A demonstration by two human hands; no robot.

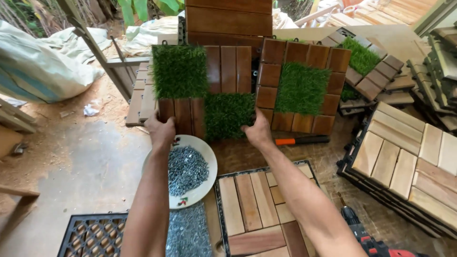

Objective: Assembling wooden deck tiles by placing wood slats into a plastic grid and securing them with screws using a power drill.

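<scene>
Both hands hold a square deck tile [204, 90] made of dark wood slats and two patches of green artificial grass in a checker layout. My left hand [161, 129] grips its near left corner, on the wood slats. My right hand [257, 131] grips its near right corner, at the grass patch. The tile lies flat in front of me, beside a second tile [301, 90] with a grass centre framed by wood blocks.
A white bowl of screws [186, 170] sits under my left forearm, above a bag of screws [188, 233]. A pale slatted tile [259, 209] lies near me, a black plastic grid [93, 235] at lower left, a red drill [366, 238] at lower right, stacked tiles [409, 162] on the right.
</scene>
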